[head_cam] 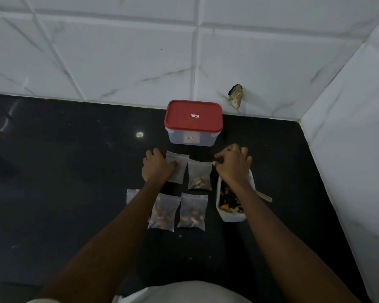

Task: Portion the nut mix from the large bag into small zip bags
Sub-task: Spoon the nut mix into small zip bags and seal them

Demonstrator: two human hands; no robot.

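Note:
My left hand (pixel 157 167) lies on the left edge of an empty small zip bag (pixel 179 169), thumb across its top, holding it. Beside that bag lies a small zip bag with nuts (pixel 200 177). My right hand (pixel 234 165) hovers with fingers curled, one fingertip at this bag's top right corner, and nothing shows in its grasp. Under my right wrist stands the large white bag (pixel 230 213), open, with mixed nuts inside. Two more filled small bags (pixel 163 213) (pixel 193 212) lie nearer me. Another small bag (pixel 132 195) is partly hidden by my left forearm.
A clear container with a red lid (pixel 193 119) stands against the tiled wall behind the bags. A wooden handle (pixel 265 196) sticks out to the right of the large bag. The black counter (pixel 64 182) meets a tiled side wall (pixel 348 160) at the right.

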